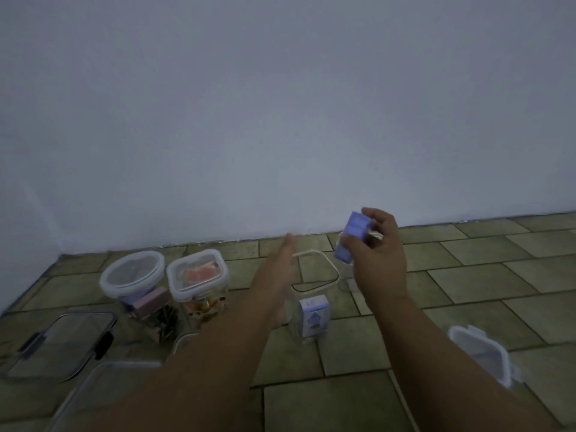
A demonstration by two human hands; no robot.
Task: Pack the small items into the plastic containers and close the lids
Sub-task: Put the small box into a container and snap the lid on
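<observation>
My right hand (381, 260) holds a small purple-blue box (353, 236) in the air, just right of and above a tall clear square container (314, 285) that stands open on the tiled floor. A white and blue box (314, 316) lies inside that container near its bottom. My left hand (277, 275) reaches forward with straight fingers against the container's left side. Two lidded containers stand to the left: a round-lidded one (132, 272) with purple and pink items, and a square-lidded one (196, 272) with orange items.
A loose white-rimmed lid (481, 353) lies on the floor at right. A dark-clipped clear lid (62, 341) and another clear lid (106, 391) lie at lower left. Another clear container (347, 282) stands behind my right hand. A white wall rises close behind.
</observation>
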